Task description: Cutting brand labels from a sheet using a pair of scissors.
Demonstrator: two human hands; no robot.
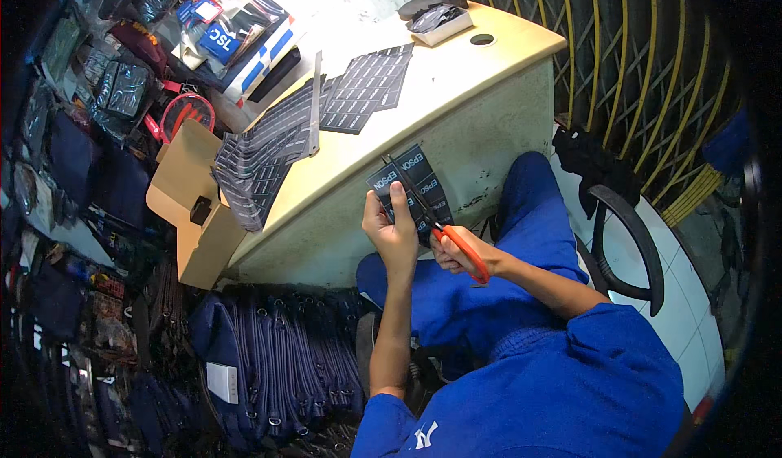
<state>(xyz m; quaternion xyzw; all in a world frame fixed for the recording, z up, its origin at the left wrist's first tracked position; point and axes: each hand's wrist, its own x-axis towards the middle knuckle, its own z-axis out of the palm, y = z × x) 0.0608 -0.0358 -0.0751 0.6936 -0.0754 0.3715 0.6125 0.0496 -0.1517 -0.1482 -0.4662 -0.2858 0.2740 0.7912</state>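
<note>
left hand (393,234) gripping dark label strip (411,187) angled upward, right hand (456,250) grasping orange-handled scissors (432,217) pointing up-left

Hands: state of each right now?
Left hand: closed on the dark label sheet.
Right hand: closed on the orange-handled scissors, blades at the sheet.

Dark printed label sheet (411,185) upright between orange-handled scissors' (444,230) open blades, before the desk edge.
</note>
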